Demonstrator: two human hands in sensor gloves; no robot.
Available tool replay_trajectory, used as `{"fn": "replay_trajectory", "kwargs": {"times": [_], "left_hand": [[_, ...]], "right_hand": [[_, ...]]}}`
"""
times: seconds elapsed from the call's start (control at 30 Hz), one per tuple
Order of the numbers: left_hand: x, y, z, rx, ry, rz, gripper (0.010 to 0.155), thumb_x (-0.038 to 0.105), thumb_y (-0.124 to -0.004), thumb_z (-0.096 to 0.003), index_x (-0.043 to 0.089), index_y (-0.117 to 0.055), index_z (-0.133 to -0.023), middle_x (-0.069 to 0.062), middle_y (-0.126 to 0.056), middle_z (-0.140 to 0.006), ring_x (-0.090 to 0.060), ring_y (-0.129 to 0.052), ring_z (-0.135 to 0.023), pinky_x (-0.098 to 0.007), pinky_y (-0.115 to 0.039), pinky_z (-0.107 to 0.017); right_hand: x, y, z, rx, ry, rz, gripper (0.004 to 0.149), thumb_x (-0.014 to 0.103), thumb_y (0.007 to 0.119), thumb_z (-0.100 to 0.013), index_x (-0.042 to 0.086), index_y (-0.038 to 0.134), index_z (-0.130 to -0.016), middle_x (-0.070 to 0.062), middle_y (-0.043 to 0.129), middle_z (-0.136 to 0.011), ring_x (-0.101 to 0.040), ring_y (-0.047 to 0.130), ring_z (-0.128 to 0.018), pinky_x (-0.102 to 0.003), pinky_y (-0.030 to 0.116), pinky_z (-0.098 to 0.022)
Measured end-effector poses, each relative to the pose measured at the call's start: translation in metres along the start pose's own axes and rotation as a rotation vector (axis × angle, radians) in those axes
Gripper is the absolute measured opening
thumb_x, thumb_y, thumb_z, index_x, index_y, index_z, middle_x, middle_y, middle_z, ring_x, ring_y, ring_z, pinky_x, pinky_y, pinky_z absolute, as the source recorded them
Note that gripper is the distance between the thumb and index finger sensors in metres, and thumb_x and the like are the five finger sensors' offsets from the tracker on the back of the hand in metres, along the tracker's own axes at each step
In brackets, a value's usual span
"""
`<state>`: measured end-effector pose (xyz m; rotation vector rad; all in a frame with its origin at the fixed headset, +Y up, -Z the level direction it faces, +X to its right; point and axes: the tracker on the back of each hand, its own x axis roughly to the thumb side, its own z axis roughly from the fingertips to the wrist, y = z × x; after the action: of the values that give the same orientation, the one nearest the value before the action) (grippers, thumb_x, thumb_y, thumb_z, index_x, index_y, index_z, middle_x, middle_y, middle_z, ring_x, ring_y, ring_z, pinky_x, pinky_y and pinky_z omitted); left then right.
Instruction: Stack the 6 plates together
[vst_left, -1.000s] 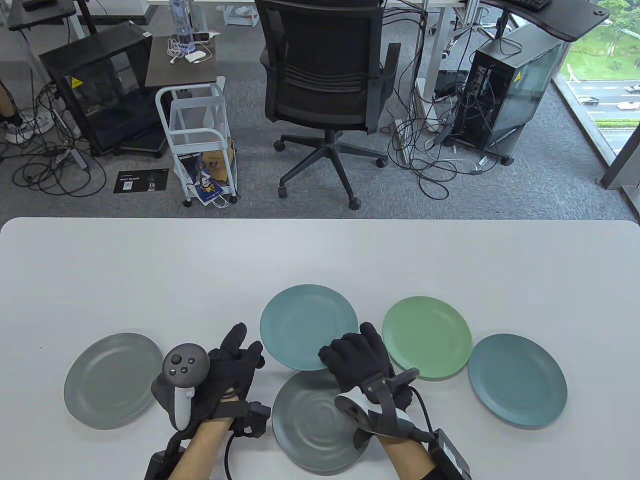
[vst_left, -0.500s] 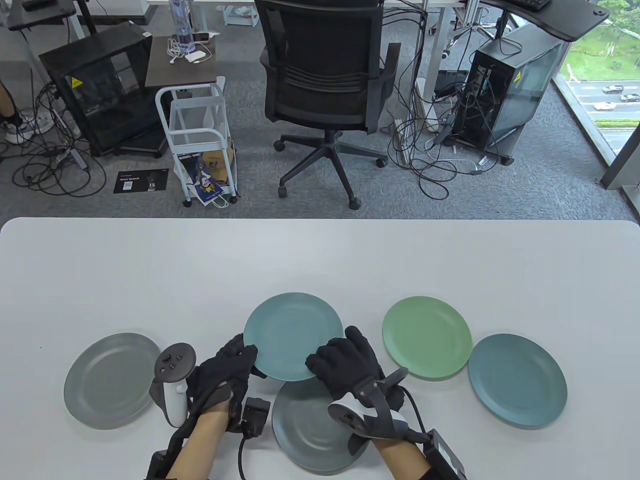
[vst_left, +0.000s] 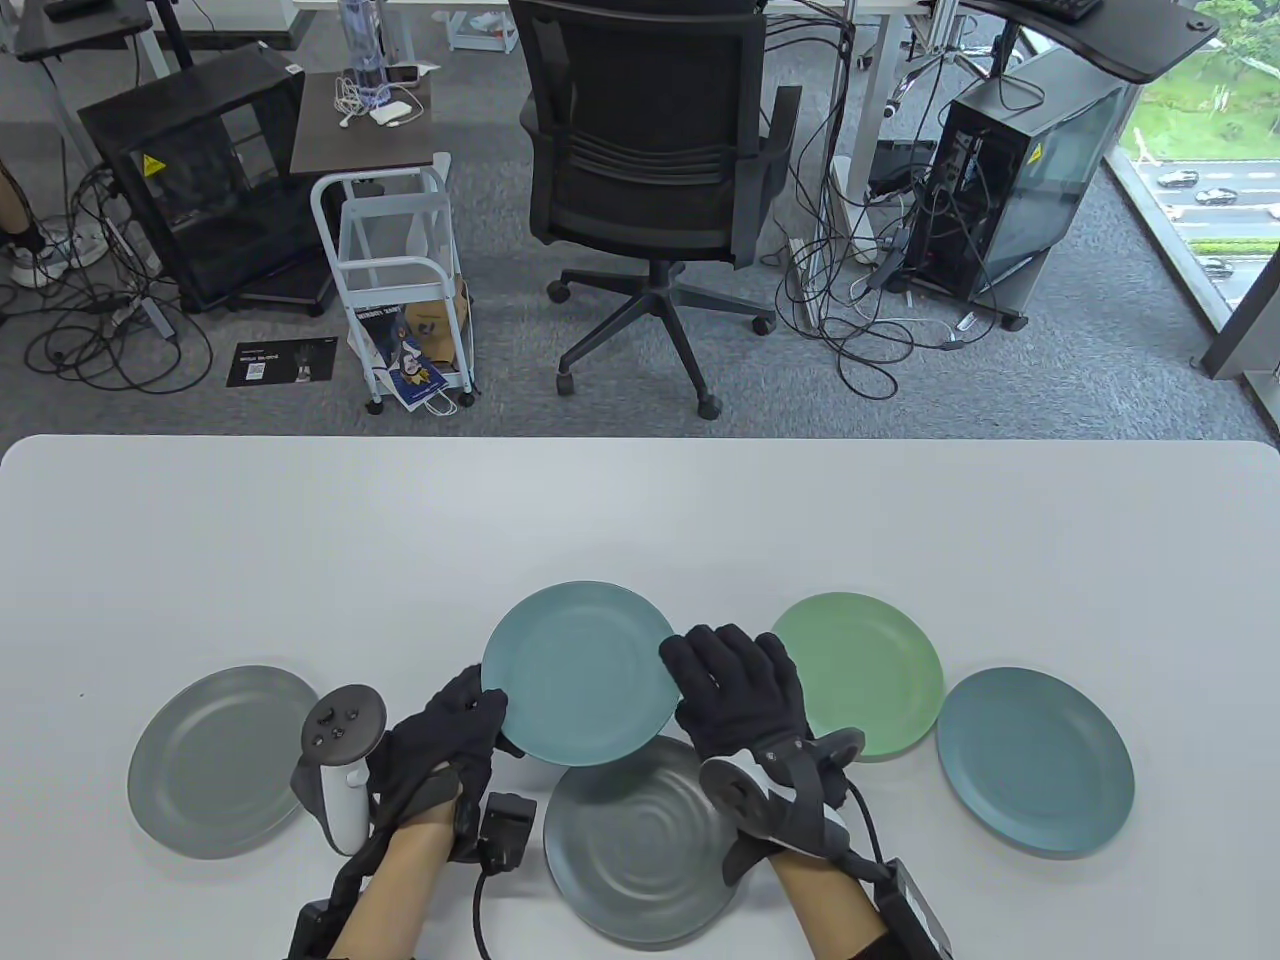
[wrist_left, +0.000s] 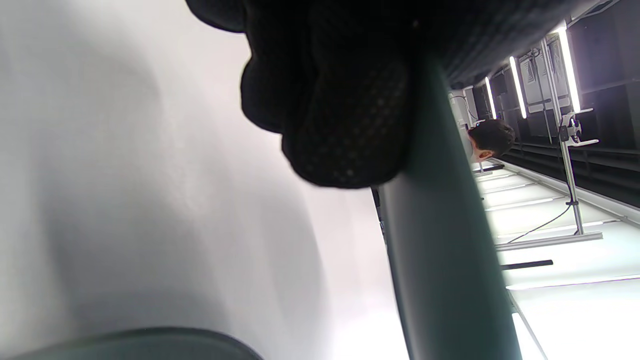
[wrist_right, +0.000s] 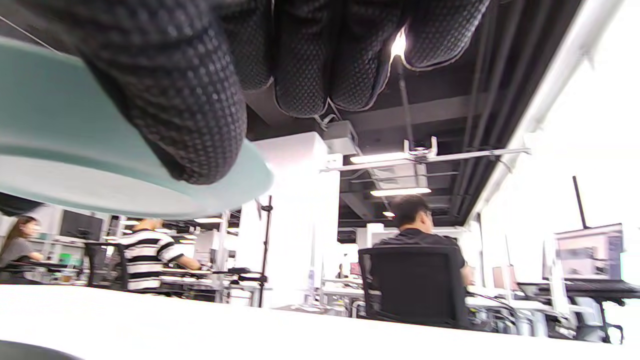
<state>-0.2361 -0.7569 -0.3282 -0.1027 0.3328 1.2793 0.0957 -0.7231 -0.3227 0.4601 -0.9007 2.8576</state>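
Btwn both hands' fingers (vst_left: 478, 712): teal plate (vst_left: 580, 672), lifted.

Teal plate (vst_left: 580, 672) is gripped between black gloved left hand (vst_left: 450, 735) and black gloved right hand (vst_left: 735, 690); glove fabric is seen as dotted mesh on the fingers (wrist_right: 180, 100) in the right wrist view. Beneath the fingers, a dark grey plate (vst_left: 635, 850) with faint concentric rings is noted. Beyond the right fingers, a light green plate (vst_left: 870, 680) and a dark blue-teal plate (vst_left: 1035, 760) are recorded. Left of the left hand, a plain grey plate (vst_left: 215, 760). Table (vst_left: 300, 540) is white. Trackers: grey and white.
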Motion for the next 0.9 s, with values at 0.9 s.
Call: {"fn": "replay_trajectory", "kwargs": {"times": [0.9], "left_hand": [[0.012,-0.023,-0.001,-0.211,-0.052,-0.273,0.053,0.038,-0.079,-0.0388,0.023,-0.079,-0.089,0.001,-0.108,-0.044,-0.016,-0.097,-0.064,-0.046,-0.051,-0.080]], "right_hand": [[-0.037,0.007,0.002,0.092,0.165,0.009,0.064,0.044,0.088,-0.046,0.034,0.059,-0.102,0.005,0.072,-0.105,-0.024,0.068,-0.097,-0.053,0.050,-0.078]]}}
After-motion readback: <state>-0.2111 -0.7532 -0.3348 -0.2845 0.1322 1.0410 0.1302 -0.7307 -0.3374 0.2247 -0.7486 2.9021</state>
